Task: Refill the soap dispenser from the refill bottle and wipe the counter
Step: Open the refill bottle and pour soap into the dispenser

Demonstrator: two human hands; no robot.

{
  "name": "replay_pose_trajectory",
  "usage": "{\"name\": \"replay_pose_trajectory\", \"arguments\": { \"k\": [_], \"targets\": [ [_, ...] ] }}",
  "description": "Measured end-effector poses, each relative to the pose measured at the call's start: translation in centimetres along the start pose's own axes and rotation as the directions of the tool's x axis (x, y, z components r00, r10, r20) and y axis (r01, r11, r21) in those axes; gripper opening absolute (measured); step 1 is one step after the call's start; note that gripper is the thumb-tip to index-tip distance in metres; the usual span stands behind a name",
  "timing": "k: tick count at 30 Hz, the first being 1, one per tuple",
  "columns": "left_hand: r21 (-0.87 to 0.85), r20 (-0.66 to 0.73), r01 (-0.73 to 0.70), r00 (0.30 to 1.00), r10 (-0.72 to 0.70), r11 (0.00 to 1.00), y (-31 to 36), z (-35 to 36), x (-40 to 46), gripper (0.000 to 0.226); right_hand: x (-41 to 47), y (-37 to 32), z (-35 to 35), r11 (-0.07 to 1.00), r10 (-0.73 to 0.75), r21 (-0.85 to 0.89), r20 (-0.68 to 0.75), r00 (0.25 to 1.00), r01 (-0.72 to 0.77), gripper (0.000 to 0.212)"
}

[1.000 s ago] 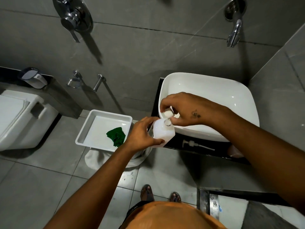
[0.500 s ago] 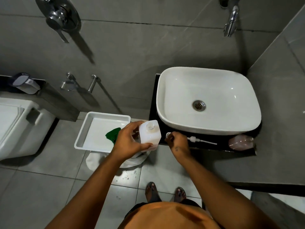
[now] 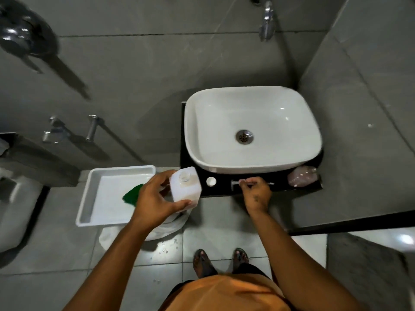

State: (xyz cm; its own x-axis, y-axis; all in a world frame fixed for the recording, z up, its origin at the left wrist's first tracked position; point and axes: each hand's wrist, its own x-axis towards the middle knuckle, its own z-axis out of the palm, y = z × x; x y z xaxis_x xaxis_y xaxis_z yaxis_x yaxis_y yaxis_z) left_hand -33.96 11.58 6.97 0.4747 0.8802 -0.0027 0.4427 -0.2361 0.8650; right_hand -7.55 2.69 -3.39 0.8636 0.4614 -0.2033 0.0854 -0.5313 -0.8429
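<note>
Head view — steeply downward, a single wide-angle view.
It looks from above at the sink [image 3: 253,131] and the floor [image 3: 224,239] — both forearms reach in from the bottom edge.

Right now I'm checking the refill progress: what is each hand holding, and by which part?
Left hand grips the uncapped white bottle around its body. Right hand pinches the pump head lying on the counter, by its stem.
</note>
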Motion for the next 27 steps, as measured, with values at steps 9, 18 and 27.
{"name": "replay_pose_trajectory", "arguments": {
  "k": [9, 18, 27],
  "targets": [
    [-0.014, 0.065, -0.042, 0.997, 0.043, 0.999, 1.3, 4.1, 1.9, 0.078, 6.7, 1.9, -9.9, 0.906, 0.403, 0.305, -0.406, 0.820, -0.294, 0.085],
    [-0.015, 0.088, -0.083, 0.993, 0.084, 0.996, 4.0, 6.0, 1.6, 0.077, 8.7, 3.0, -11.8, 0.957, 0.267, 0.204, -0.332, 0.905, -0.207, 0.078],
    [0.037, 0.014, -0.246, 0.969, 0.246, 0.969, 8.3, 6.4, 2.8, 0.074, 2.9, 1.1, -15.0, 0.976, -0.114, 0.180, -0.078, 0.990, 0.127, 0.073]
  ]
}}
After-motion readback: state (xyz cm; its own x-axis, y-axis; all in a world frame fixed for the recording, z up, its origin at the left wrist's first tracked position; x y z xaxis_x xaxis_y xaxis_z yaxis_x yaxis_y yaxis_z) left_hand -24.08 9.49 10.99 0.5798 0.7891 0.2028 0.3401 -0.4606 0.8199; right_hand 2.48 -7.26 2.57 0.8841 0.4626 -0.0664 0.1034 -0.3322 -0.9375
